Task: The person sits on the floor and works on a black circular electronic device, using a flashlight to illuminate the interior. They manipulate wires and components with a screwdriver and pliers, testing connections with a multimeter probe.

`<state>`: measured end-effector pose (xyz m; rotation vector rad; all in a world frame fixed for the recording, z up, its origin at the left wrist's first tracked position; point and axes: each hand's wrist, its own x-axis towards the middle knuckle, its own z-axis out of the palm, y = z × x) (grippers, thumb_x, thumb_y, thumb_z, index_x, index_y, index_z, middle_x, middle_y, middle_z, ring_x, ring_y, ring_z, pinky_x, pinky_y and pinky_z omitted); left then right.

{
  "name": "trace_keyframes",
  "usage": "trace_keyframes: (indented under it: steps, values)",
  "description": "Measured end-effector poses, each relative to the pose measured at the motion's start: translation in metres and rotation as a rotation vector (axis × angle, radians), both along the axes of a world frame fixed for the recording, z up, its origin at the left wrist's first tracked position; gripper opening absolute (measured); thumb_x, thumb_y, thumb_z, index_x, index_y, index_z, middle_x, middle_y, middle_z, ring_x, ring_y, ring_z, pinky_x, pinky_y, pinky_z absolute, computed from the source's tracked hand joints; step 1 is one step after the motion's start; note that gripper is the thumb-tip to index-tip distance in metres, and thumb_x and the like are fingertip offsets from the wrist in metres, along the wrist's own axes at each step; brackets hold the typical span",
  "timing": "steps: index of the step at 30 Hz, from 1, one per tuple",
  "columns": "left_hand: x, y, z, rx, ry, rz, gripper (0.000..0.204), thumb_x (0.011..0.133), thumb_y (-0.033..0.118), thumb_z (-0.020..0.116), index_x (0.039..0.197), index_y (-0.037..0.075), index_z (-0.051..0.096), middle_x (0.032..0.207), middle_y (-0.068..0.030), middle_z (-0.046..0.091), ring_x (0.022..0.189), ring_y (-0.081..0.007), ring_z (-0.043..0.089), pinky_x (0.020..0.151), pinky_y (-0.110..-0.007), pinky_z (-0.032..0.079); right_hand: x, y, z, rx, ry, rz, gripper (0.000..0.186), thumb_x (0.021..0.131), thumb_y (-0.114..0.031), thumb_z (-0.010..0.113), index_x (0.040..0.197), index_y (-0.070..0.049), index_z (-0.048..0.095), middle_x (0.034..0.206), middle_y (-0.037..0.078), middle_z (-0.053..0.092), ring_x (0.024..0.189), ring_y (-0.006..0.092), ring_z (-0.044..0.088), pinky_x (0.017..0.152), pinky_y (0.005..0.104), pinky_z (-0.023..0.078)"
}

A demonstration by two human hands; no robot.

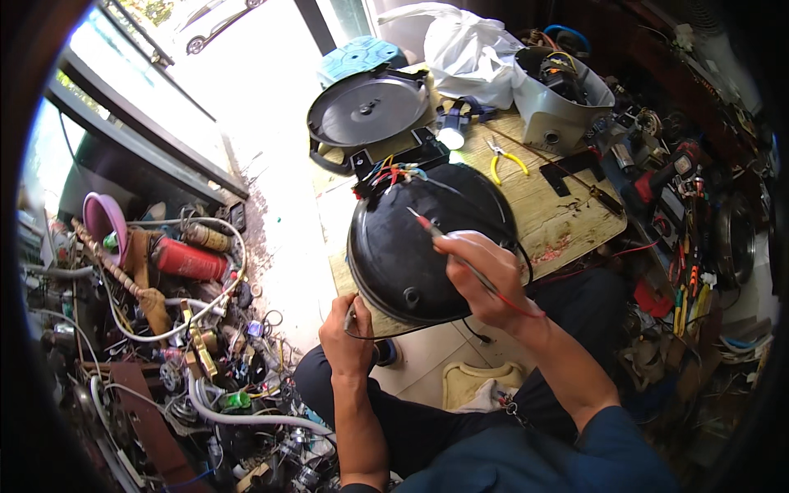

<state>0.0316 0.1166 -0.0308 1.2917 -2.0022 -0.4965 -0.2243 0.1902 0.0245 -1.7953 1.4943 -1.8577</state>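
My right hand is closed in a pen grip around a red test probe. Its bare metal tip hovers over a round black appliance body, apart from the wires as far as I can see. My left hand is pinched at the near left edge of that body, with a black test lead running out of it; its fingers hide most of what they hold. At the far side of the body, a bundle of coloured wires lies exposed beside a black hinged part.
On the worn wooden table lie yellow-handled pliers, a screwdriver and a lit headlamp. Behind stand a black round lid, a white bag and a grey housing. Scrap parts and a red cylinder crowd the left floor.
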Motion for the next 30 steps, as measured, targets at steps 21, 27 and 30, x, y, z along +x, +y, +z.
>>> trace_keyframes:
  steps: [21, 27, 30]
  values:
    - [-0.071, 0.053, 0.057, -0.573, 0.053, -0.532, 0.026, 0.089, 0.019, 0.086, 0.108, 0.006, 0.074, 0.07, 0.0011, 0.063, 0.054, -0.0149, 0.061, 0.051, -0.03, 0.047, 0.037, 0.211, 0.074, -0.157, 0.575, 0.018, 0.029, 0.106, -0.049, 0.064, 0.112, -0.021, 0.066, 0.1, -0.003, 0.063, 0.085, 0.013, 0.062, 0.082, 0.0341, 0.055]
    - [-0.068, 0.034, 0.065, -0.589, 0.317, -0.474, 0.024, 0.085, -0.008, 0.076, 0.107, -0.002, 0.072, 0.086, -0.0119, 0.076, 0.065, -0.0241, 0.075, 0.06, -0.032, 0.058, 0.059, 0.179, 0.045, 0.209, 0.641, 0.248, 0.023, 0.094, -0.029, 0.081, 0.095, -0.009, 0.07, 0.076, 0.003, 0.058, 0.058, 0.0188, 0.062, 0.053, 0.0307, 0.052]
    - [-0.042, 0.027, 0.051, -0.61, 0.348, -0.389, 0.023, 0.09, -0.01, 0.068, 0.112, -0.004, 0.068, 0.089, -0.0128, 0.078, 0.072, -0.0265, 0.077, 0.067, -0.034, 0.061, 0.062, 0.172, 0.032, 0.257, 0.352, 0.373, 0.019, 0.09, -0.018, 0.083, 0.085, -0.004, 0.07, 0.071, 0.006, 0.064, 0.054, 0.0244, 0.064, 0.051, 0.0315, 0.051]
